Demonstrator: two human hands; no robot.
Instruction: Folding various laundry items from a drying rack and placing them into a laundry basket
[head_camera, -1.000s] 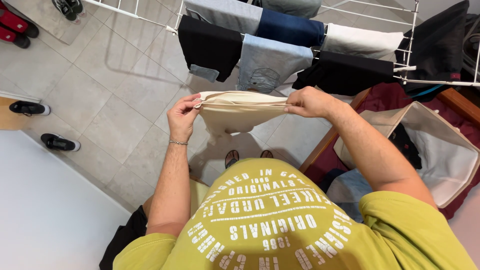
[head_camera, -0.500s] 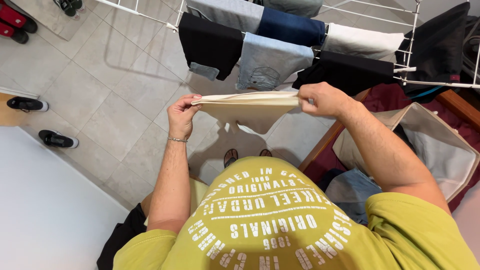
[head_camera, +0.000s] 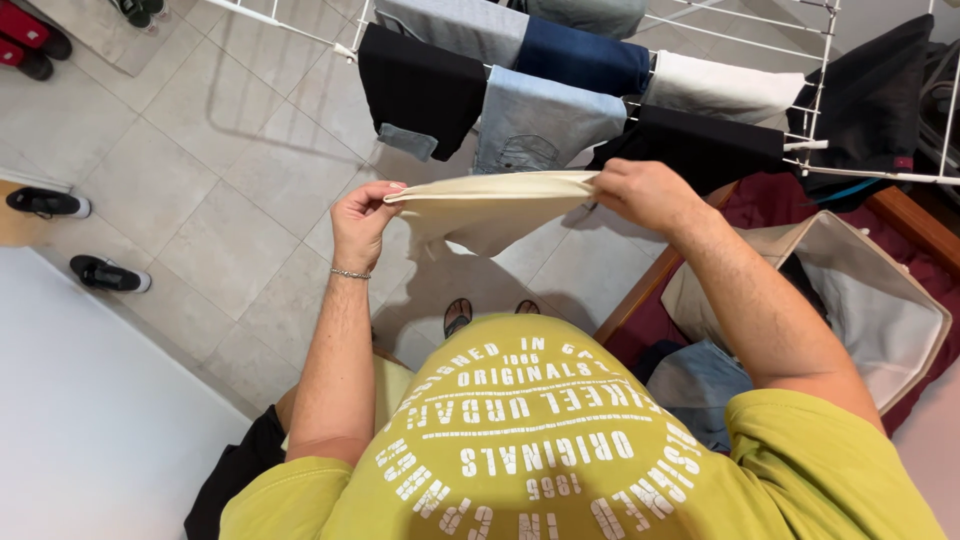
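I hold a cream cloth garment (head_camera: 492, 208) stretched flat between both hands at chest height. My left hand (head_camera: 362, 224) pinches its left edge, and my right hand (head_camera: 645, 192) grips its right edge. The cloth sags a little in the middle and hangs over the tiled floor, just in front of a white drying rack (head_camera: 810, 110). The rack carries black, blue, grey and white clothes draped over its bars.
A beige laundry bag (head_camera: 880, 300) with dark clothes inside sits at my right on a dark red surface. A blue garment (head_camera: 700, 385) lies by my right hip. Black shoes (head_camera: 108, 273) stand on the floor at left. A white surface fills the lower left.
Both hands have lifted the cream cloth slightly and pulled it tauter and flatter, closer to the rack. My right hand shifted a little to the right.
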